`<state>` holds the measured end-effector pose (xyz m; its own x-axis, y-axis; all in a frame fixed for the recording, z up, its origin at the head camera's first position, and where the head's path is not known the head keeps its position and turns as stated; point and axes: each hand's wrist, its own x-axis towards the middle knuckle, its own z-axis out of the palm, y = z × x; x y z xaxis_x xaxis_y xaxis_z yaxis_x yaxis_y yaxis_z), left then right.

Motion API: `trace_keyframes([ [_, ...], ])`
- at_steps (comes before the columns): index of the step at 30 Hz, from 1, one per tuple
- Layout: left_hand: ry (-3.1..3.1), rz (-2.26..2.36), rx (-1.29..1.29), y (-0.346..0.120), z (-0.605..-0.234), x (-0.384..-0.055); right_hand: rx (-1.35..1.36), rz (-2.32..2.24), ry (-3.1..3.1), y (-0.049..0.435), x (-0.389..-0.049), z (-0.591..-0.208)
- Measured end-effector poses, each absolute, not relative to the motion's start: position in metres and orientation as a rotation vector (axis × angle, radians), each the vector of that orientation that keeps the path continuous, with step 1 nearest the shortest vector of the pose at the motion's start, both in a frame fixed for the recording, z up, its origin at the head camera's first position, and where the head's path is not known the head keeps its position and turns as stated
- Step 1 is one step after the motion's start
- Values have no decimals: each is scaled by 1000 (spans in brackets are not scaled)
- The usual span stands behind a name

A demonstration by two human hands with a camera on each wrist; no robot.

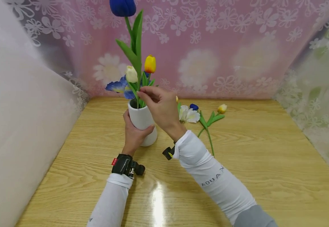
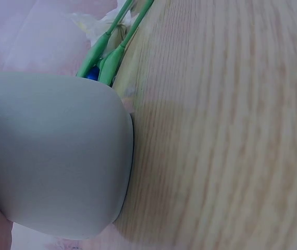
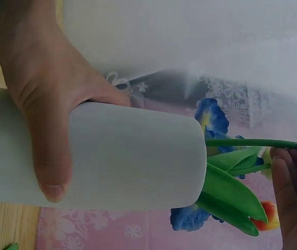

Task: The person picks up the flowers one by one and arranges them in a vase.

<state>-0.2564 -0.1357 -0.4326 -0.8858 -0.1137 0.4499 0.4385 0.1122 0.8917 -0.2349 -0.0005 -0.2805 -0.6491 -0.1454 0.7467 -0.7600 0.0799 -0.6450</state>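
My left hand (image 1: 135, 135) grips the lower body of a white vase (image 1: 139, 118), its thumb across the front. Between thumb and fingertips, my right hand (image 1: 164, 108) pinches the green stem of a blue tulip (image 1: 123, 7) above the vase mouth. In the right wrist view that stem (image 3: 252, 142) runs down into the opening. A white tulip (image 1: 131, 74), a yellow-and-red tulip (image 1: 150, 64) and blue irises (image 1: 117, 86) stand in the vase. The left wrist view shows the vase's base (image 2: 107, 172) at the wooden tabletop.
To the right of the vase on the wooden table (image 1: 252, 164) lie a white iris (image 1: 189, 114), a blue bloom (image 1: 194, 107) and a yellow-white tulip (image 1: 222, 108) with its long stem. A pink floral curtain (image 1: 198, 41) hangs behind, and a white cloth (image 1: 25, 110) borders the left.
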Motion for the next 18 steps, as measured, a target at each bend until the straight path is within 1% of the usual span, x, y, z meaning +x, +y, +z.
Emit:
trace_keyframes([
  [7,-1983,-1797,-328,-136,-432,-256,888,1547,-1977,-3,-236,-283],
  [14,-1992,-1787,-360,-131,-410,-239,848,1493,-2080,-5,-238,-287],
  [18,-2007,-1778,-346,-130,-405,-235,810,1531,-2099,-7,-240,-290],
])
